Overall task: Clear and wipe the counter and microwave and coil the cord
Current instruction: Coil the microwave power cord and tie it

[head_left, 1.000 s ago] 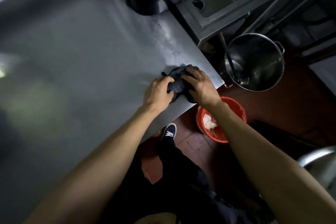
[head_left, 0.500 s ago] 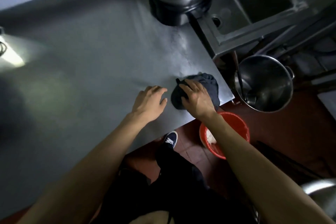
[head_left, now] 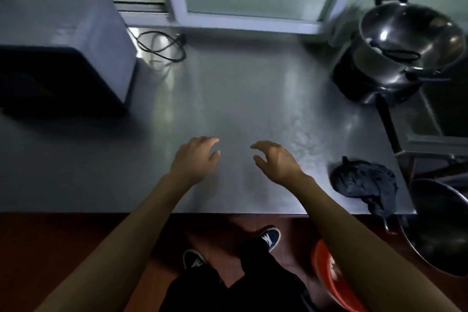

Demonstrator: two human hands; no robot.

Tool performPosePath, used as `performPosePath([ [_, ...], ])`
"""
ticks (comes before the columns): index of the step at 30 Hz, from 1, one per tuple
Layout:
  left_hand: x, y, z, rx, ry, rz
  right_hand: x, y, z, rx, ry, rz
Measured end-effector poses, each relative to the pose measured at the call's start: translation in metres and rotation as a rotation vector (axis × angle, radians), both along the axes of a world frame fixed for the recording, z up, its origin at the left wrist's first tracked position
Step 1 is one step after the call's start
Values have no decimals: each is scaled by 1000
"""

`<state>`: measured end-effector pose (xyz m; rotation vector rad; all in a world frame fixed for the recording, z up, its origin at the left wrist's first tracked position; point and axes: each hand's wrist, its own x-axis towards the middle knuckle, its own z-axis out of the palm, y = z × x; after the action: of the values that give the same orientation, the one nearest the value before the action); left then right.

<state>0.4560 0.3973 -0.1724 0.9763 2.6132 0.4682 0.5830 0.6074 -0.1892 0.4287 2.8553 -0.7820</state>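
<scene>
The counter (head_left: 240, 88) is a bare grey metal surface with dull reflections and a faint smeared patch toward its right side. Above its near middle, the left hand (head_left: 195, 157) and the right hand (head_left: 276, 159) are held side by side, apart from each other. Both are open, with fingers spread and loosely curled, and nothing is held in either. Whether the fingertips touch the surface cannot be told. The cloth (head_left: 364, 182), dark and crumpled, is left at the near right corner of the counter, one fold hanging over the front edge. The microwave (head_left: 63, 40) is positioned at the far left. The cord (head_left: 162, 45) is seen in loose loops just beside it, against the window frame (head_left: 228, 20).
</scene>
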Motion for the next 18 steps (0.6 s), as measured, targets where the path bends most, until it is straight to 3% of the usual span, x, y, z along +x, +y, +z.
performPosePath([
  [9, -26, -151, 24, 36, 5, 181, -61, -122, 24, 10, 14, 141],
  [18, -53, -209, 22, 73, -23, 273, -105, -181, 31, -22, -2, 191],
])
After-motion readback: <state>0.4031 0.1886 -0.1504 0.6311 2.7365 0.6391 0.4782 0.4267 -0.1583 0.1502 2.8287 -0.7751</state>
